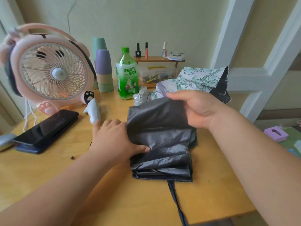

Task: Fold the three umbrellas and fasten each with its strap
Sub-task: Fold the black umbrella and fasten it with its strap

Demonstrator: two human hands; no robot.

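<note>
Black umbrella (162, 144) at centre of the surface (65, 168), pleats partly gathered, strap (175, 198) trailing loose toward 6 o'clock. Left grip (114, 141) clamps its 9 o'clock edge; right grip (195, 110) pinches a flap at 12 o'clock. Floral umbrella (195, 79), at 1 o'clock, lies crumpled and unfastened. Judged early: no umbrella strapped yet; a third cannot be identified.

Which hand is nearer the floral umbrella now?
Right. The right hand grips the black umbrella just before the floral umbrella; the left hand holds the black one's left edge, farther away.
</note>
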